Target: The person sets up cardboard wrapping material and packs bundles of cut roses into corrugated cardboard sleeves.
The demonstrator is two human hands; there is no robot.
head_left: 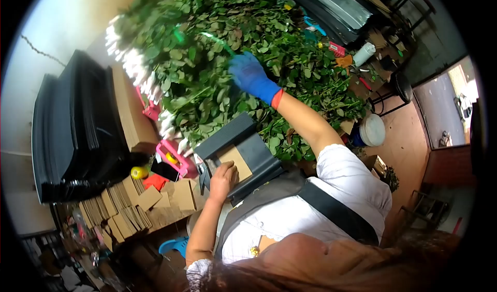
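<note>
My left hand (pixel 224 180), bare, has its fingers bent together at the edge of a brown cardboard piece (pixel 239 159). That piece lies inside a dark, trough-shaped holder (pixel 264 152) in front of my body. My right hand (pixel 248 74) wears a blue glove with a red cuff and reaches over a large heap of leafy green stems (pixel 207 74). Its fingers are closed around the end of a bright green stem (pixel 220 42), blurred by motion. White-wrapped tips (pixel 137 64) line the heap's left side.
Stacked black sheets (pixel 77 131) stand at left, above cardboard pieces (pixel 121 204). Near the holder are a pink holder (pixel 178 160) and a yellow roll (pixel 139 173). At right are a white bottle (pixel 364 54), a stool (pixel 401 87) and a white bucket (pixel 373 130).
</note>
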